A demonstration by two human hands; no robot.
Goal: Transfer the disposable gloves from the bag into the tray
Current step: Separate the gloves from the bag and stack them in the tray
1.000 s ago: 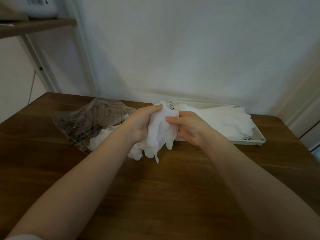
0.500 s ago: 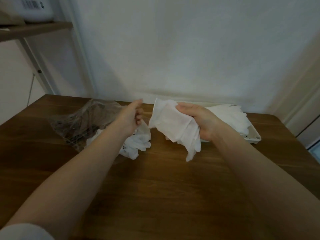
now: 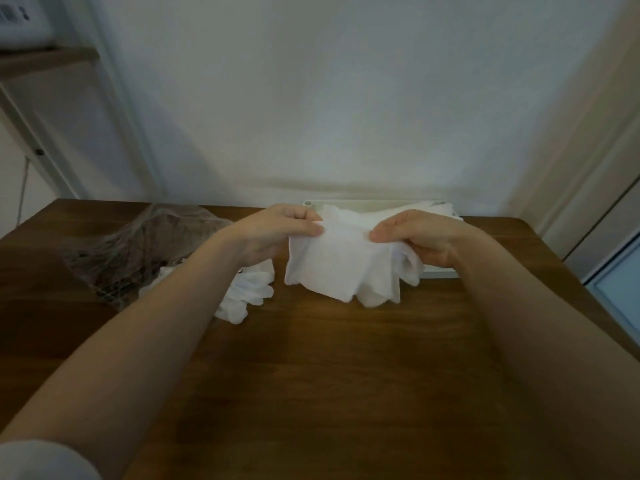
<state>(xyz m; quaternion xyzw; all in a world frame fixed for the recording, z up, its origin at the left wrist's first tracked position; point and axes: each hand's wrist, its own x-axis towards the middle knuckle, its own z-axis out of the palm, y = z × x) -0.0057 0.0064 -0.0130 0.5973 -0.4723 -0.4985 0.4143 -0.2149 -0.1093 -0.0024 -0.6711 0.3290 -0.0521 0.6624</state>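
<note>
The gloves point(image 3: 341, 268) held up are plain white with no print, and the loose gloves on the desk point(image 3: 247, 291) are the same white. The bag point(image 3: 138, 251) is clear, crinkled plastic with a greyish sheen, showing the brown below it, while the tray point(image 3: 374, 204) is off-white. The desk point(image 3: 329, 375) is dark brown wood with streaked grain, the wall point(image 3: 329, 98) is plain pale white, and the sleeve point(image 3: 41, 460) is light grey

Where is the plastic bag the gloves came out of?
In the head view, the clear plastic bag lies crumpled on the wooden table, on the person's left, beyond the left forearm, with loose white gloves lying at its near edge.
</note>
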